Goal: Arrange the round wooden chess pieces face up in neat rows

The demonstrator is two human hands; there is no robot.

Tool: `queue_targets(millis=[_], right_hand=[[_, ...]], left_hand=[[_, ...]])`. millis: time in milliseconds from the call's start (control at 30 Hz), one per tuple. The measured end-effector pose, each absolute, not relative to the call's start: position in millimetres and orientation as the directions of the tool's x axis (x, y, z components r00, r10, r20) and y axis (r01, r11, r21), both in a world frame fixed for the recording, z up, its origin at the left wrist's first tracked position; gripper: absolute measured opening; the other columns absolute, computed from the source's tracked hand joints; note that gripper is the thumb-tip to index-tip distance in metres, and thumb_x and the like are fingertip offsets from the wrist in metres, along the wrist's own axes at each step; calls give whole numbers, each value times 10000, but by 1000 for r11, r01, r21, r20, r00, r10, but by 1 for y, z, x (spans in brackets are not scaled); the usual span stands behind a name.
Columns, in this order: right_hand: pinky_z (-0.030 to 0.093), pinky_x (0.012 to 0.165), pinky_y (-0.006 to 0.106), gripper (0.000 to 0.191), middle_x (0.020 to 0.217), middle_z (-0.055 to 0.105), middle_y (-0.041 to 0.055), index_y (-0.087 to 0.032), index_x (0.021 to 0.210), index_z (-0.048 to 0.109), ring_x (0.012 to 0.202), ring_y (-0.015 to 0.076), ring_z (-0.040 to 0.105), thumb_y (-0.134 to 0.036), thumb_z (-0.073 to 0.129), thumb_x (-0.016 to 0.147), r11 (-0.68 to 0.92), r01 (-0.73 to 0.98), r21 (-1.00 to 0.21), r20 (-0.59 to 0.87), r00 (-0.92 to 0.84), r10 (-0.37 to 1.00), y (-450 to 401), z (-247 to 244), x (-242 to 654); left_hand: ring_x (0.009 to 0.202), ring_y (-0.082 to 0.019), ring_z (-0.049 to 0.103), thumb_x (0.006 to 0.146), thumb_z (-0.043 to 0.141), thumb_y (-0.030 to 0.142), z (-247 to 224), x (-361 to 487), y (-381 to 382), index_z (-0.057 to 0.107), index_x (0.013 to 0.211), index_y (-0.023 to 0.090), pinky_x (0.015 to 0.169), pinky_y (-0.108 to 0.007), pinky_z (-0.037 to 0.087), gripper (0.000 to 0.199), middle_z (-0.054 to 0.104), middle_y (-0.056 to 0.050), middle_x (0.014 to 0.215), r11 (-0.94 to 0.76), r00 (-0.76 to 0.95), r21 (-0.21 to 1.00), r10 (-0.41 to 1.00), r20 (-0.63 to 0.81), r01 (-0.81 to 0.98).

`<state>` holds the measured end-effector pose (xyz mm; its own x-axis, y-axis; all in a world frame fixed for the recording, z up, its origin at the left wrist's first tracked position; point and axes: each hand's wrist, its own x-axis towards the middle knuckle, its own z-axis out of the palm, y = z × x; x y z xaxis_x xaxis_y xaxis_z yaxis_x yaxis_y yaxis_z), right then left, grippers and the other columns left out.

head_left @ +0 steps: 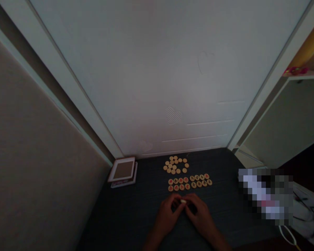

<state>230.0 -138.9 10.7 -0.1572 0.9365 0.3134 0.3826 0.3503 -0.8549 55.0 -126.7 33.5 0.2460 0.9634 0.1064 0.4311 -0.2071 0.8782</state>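
Low in the middle of the frame, two hands meet on a dark worktop [136, 216]. The left hand [170, 211] and the right hand [199, 211] bring their fingers [178, 205] together and pinch one small pale disc [183, 201] between them.

Just above the hands lie two short rows of round game pieces with red marks [178, 184], and beside them, to the right, two rows with dark marks [201, 181]. The marks are too small to read. Higher up sits a loose bunch of plain pieces [176, 165], with no marks showing.

At the left edge of the worktop rests a flat square box [122, 171]. A white door [157, 76] with faint heart shapes fills the top of the frame.
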Motion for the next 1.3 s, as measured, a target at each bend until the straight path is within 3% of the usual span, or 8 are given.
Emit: queue_targets(millis=[300, 533, 967, 1300], right_hand=[[586, 802, 316, 186, 966, 727, 51, -270, 1089, 690, 871, 214, 704, -303, 596, 933, 348, 387, -854, 325, -124, 937, -139, 12, 228], [575, 851, 330, 183, 1016, 732, 55, -278, 1077, 697, 930, 220, 699, -353, 566, 972, 355, 382, -853, 327, -138, 935, -138, 11, 229], [585, 832, 288, 246, 1027, 759, 59, -256, 1061, 689, 922, 218, 735, -422, 522, 993, 236, 349, -907, 226, -70, 972, -139, 15, 229], [577, 835, 274, 251, 1000, 756, 56, -239, 1103, 679, 922, 206, 731, -398, 520, 991, 241, 355, -903, 224, -88, 971, -139, 18, 228]], left_hand=[[822, -195, 721, 976, 559, 390, 37, 57, -127, 712, 976, 266, 784, -286, 558, 197, 782, -6, 904, -212, 258, 880, 960, 107, 425], [880, -198, 730, 987, 540, 366, 32, 56, -127, 702, 1016, 265, 832, -295, 564, 192, 781, -17, 947, -189, 222, 896, 969, 105, 401], [862, -191, 708, 953, 601, 353, 41, 55, -129, 670, 1105, 260, 823, -299, 562, 191, 762, -26, 971, -202, 240, 894, 964, 111, 400], [858, -193, 677, 938, 612, 300, 39, 54, -128, 684, 1107, 247, 813, -298, 538, 192, 741, -38, 996, -210, 235, 904, 964, 127, 372]])
